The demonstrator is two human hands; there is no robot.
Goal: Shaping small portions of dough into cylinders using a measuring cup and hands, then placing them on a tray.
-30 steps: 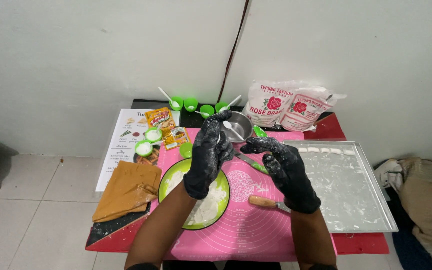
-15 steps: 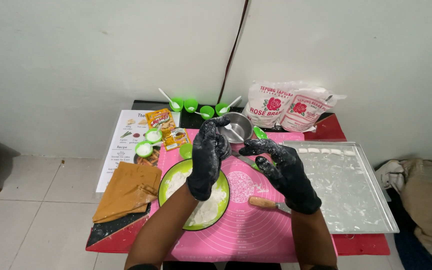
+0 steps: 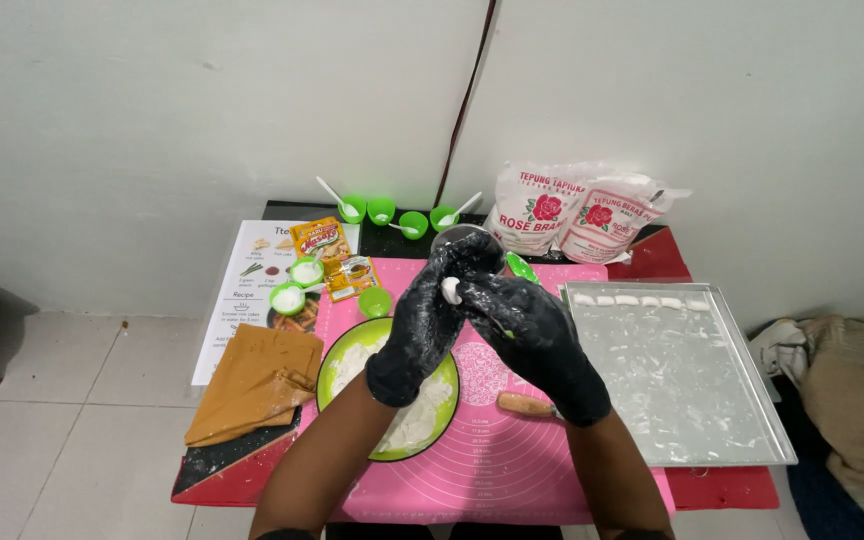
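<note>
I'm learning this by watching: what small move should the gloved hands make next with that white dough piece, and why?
Probably carry the small white dough piece, held between the black-gloved left hand and right hand, over to the silver metal tray: a row of similar white pieces already lines its far edge.

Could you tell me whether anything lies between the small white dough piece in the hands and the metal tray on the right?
Nothing visible does: the dough piece sits between both hands, and only bare pink mat separates them from the tray.

Small white dough lump [image 3: 449, 290] between gloved fingers [image 3: 472, 292]
</note>
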